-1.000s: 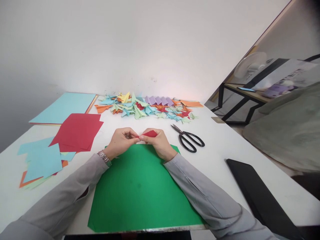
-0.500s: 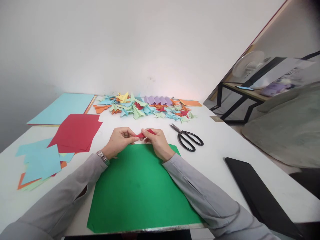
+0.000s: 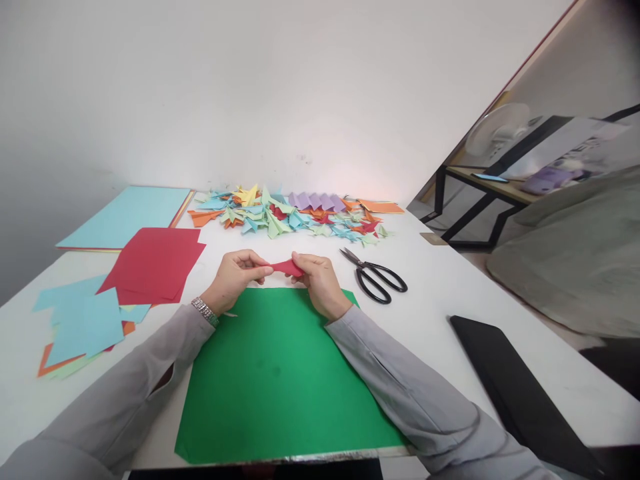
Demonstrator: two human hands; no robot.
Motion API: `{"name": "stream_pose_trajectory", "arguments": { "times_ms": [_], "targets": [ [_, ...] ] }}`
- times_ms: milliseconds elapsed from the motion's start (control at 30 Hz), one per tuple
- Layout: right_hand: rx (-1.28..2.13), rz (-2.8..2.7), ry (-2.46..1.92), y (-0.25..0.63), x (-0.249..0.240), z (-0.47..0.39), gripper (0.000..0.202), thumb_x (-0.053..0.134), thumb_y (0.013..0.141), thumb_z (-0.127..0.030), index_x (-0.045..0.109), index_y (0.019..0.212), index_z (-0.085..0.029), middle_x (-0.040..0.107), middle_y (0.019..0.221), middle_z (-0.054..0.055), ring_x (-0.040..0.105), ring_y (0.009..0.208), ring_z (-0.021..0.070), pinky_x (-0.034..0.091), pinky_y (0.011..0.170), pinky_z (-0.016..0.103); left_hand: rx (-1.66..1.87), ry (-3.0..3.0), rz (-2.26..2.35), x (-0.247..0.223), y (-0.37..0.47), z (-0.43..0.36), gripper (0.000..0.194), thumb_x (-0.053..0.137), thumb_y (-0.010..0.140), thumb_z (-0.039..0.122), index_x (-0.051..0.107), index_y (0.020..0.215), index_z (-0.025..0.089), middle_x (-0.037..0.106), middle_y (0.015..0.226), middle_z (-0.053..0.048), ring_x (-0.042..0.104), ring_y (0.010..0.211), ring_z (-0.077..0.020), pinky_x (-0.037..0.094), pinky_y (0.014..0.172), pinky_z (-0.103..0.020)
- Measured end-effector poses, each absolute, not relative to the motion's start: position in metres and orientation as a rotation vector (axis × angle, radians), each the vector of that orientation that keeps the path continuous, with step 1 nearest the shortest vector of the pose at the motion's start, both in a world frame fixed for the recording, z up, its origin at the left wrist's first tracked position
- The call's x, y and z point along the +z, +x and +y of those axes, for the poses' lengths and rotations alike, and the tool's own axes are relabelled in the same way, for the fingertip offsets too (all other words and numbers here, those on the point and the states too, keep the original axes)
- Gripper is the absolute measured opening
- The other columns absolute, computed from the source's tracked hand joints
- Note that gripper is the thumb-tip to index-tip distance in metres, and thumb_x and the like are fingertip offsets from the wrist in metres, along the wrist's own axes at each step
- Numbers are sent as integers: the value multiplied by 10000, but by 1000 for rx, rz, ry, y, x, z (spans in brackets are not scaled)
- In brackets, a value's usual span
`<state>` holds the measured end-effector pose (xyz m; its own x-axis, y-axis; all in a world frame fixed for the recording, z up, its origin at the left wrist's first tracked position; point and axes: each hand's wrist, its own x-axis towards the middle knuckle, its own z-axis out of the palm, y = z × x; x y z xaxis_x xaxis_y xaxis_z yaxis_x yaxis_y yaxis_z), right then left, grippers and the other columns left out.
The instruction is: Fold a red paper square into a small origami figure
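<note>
A small folded red paper (image 3: 287, 267) is stretched between my two hands above the far edge of a green sheet (image 3: 280, 373). Its left tip is pinched between thumb and finger of my left hand (image 3: 234, 280), which has a metal watch at the wrist. On the right end, my right hand (image 3: 321, 283) grips it with the thumb on top; some fingers are hidden behind. Black-handled scissors (image 3: 374, 275) lie to the right of my right hand, blades pointing away to the left.
Folded paper pieces in many colours (image 3: 275, 217) are heaped along the wall. At left lie red sheets (image 3: 155, 263), light blue squares (image 3: 85, 323) and large blue sheets (image 3: 130, 217). A black flat object (image 3: 515, 387) rests at right, near a shelf (image 3: 493, 187).
My hands have shifted slightly apart, and more of the red paper shows between them. My right thumb has moved toward the paper's right end.
</note>
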<state>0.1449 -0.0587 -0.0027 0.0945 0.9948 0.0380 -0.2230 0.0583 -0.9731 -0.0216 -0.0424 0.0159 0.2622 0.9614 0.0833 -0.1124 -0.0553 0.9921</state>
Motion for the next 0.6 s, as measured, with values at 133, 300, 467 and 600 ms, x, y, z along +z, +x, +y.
{"name": "stream_pose_trajectory", "arguments": {
  "times_ms": [133, 300, 467, 600],
  "targets": [
    [1249, -1016, -1052, 146, -2, -60, 350, 786, 558, -500, 662, 557, -173, 599, 546, -1, 502, 488, 109, 422, 487, 256, 1155, 1132, 881, 15, -22, -40, 317, 839, 485, 256, 615, 664, 120, 616, 540, 7, 552, 494, -94, 455, 515, -234],
    [1285, -1019, -1121, 144, 0, -63, 372, 815, 510, -476, 700, 692, -173, 662, 552, 14, 590, 501, 135, 451, 494, 251, 1250, 1043, 878, 15, -20, -41, 491, 781, 594, 242, 515, 1000, 166, 583, 662, 48, 577, 550, -96, 488, 534, -238],
    [1244, -926, -1113, 143, -2, -61, 359, 821, 504, -434, 697, 710, -167, 674, 571, 10, 584, 488, 115, 452, 490, 238, 1201, 1228, 863, 10, -16, -44, 732, 722, 658, 235, 318, 1268, 271, 571, 893, 11, 617, 641, -106, 544, 602, -279],
    [1241, -896, -1120, 143, -4, -59, 349, 808, 528, -408, 695, 750, -163, 678, 596, 8, 576, 488, 109, 448, 494, 241, 1231, 1467, 917, 3, -17, -41, 787, 653, 719, 225, 221, 1372, 299, 556, 973, -31, 612, 681, -117, 552, 641, -302]
  ]
}}
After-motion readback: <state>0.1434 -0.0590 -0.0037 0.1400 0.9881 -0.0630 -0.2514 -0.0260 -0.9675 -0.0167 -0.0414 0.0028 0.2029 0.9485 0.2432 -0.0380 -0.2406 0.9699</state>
